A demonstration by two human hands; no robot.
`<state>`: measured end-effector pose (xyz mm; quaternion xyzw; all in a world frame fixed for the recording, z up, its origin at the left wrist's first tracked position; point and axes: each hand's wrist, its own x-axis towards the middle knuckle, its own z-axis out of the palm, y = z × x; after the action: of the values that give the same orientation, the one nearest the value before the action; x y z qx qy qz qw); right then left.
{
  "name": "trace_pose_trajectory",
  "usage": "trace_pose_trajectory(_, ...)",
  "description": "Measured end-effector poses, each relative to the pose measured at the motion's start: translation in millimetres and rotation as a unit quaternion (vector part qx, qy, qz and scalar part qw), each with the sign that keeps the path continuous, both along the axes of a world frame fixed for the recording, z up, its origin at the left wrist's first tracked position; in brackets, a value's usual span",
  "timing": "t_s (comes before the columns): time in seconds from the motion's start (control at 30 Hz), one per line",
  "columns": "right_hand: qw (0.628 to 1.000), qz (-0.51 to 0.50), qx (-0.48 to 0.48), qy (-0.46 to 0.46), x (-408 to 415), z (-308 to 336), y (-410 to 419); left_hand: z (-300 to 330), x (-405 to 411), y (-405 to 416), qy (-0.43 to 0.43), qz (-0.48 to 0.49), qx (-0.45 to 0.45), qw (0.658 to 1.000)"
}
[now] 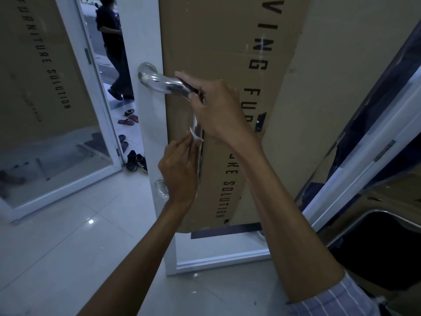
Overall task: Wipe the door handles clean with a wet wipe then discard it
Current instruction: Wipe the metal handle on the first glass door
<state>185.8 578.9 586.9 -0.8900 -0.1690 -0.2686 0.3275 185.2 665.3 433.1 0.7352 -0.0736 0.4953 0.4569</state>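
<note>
A small white wet wipe (195, 136) is pinched by the left hand (178, 169) against the vertical bar of the steel door handle (164, 82). The upper bend is gripped by the right hand (216, 108). The bar's middle and lower end are hidden behind both hands.

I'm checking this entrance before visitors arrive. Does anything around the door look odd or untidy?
Yes. Cardboard printed with furniture lettering covers the door's glass, with a torn, ragged lower edge and dark tape along the bottom. Shoes and sandals lie scattered outside the doorway. The chrome door handle itself looks intact.
</note>
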Motion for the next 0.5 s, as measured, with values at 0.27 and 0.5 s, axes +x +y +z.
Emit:
trace_pose_trajectory(0.27,1.0,-0.011,-0.004,-0.007,-1.1,0.5,1.9,6.3,-3.4,0.1,0.005,-0.021,-0.018,1.0)
trace_pose_trajectory(0.5,1.0,-0.019,-0.023,0.005,-4.7,4.5,2.1,-7.6,-7.9,1.0,0.034,-0.031,-0.032,0.998)
